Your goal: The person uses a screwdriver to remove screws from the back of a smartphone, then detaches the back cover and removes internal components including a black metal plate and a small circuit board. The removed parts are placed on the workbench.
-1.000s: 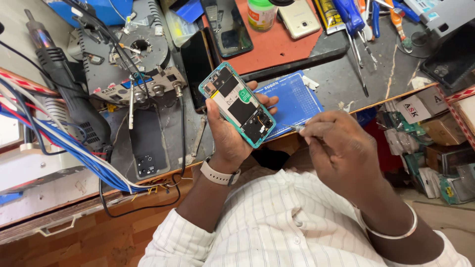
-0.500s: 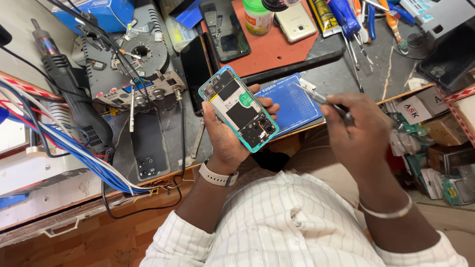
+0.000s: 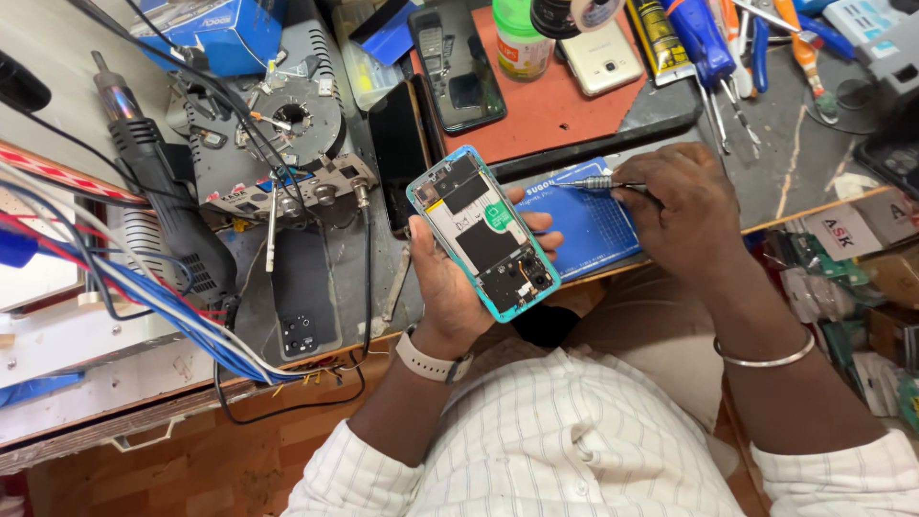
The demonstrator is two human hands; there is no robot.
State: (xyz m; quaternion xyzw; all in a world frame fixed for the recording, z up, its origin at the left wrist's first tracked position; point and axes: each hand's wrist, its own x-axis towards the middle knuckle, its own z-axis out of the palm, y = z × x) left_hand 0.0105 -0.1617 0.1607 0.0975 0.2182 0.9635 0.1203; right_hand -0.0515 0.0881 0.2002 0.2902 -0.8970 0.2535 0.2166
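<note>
My left hand (image 3: 450,278) holds an opened phone (image 3: 483,233) with a teal frame, its back off and the inner boards and shields showing. The phone is tilted, lifted above the bench edge. My right hand (image 3: 680,206) grips a slim metal screwdriver (image 3: 589,183), its tip pointing left over a blue work mat (image 3: 589,230). The tip lies just right of the phone's upper end, apart from it. A white watch sits on my left wrist, a metal bangle on my right.
A dark phone back cover (image 3: 306,297) lies on the grey bench beside a hot-air gun (image 3: 158,191) and tangled cables. A red mat (image 3: 550,105) carries other phones, a green-capped bottle and tape. Screwdrivers and pliers (image 3: 728,48) lie at back right. Boxes of parts (image 3: 862,278) stand right.
My right hand has risen from near my lap to the blue mat, carrying the screwdriver toward the phone. The left hand keeps the phone almost still.
</note>
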